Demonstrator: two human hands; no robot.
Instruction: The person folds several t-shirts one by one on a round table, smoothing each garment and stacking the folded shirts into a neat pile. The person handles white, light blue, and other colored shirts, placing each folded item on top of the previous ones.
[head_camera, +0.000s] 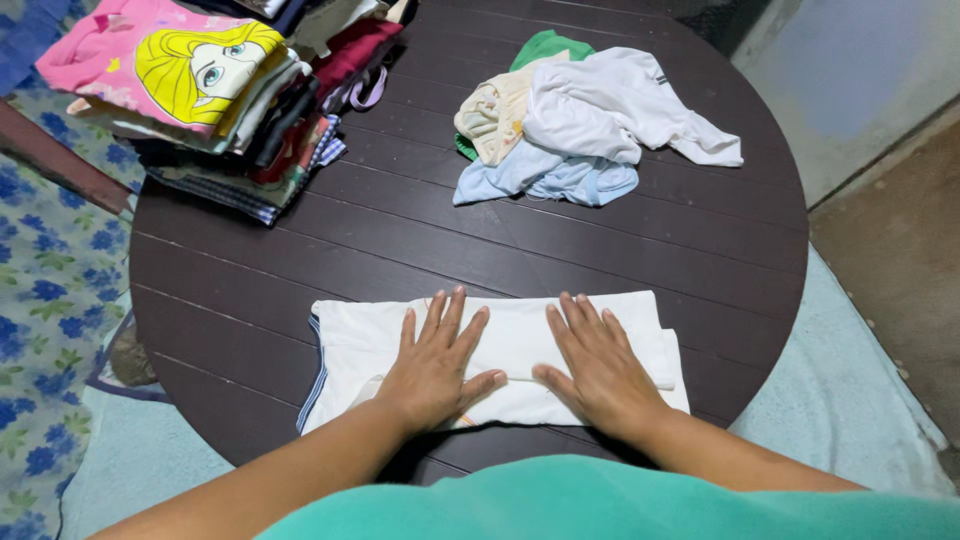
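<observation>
Already, from the head view, your left hand (432, 370) and right hand (598, 368) lie flat, fingers spread, grip closed on nothing, pressing the folded white garment (510, 340) at the tabletop's (400, 240) near edge; a folded stack (220, 100) sits far left, an unfolded heap (580, 120) waits far right

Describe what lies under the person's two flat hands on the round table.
Both the left hand and right hand press flat on a folded white garment lying on the dark table. Anything beneath the palms is covered.
</observation>
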